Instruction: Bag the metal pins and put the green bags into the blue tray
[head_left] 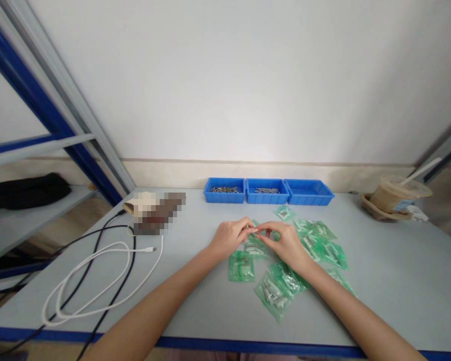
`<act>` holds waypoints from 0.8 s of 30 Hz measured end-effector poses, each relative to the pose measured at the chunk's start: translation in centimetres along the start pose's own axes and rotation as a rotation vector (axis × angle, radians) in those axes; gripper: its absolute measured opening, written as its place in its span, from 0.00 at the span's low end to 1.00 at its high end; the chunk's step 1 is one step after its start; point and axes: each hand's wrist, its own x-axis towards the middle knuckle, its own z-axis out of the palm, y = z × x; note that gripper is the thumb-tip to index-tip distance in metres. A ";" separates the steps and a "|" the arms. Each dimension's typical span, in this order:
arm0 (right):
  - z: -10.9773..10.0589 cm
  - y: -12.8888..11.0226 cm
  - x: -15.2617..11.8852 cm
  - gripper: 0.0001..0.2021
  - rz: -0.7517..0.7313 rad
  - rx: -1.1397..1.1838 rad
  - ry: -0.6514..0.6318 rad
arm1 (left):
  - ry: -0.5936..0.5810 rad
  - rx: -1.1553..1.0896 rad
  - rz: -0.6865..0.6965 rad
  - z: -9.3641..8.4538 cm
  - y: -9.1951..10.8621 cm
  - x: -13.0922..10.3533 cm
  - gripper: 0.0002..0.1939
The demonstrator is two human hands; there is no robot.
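Observation:
My left hand [232, 237] and my right hand [283, 241] meet over the middle of the grey table [195, 311], fingertips pinched together around something small that I cannot make out. Beneath and around them lie several green plastic bags [241, 266] with metal and pale pieces inside. One bag [274, 296] lies nearer the front edge, and a small one [284, 213] is just behind my right hand. More bags [332, 253] are spread to the right, partly under my right forearm.
Three blue trays stand along the back: the left [225, 197] and middle [267, 198] hold metal pieces, the right [310, 199] shows none. White cable [126, 296] and black cables lie left. A lidded tub [394, 195] stands far right.

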 end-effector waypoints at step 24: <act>-0.2 0.6 -0.1 0.07 -0.085 -0.099 -0.073 | -0.029 0.072 0.064 0.1 0.7 -0.1 0.13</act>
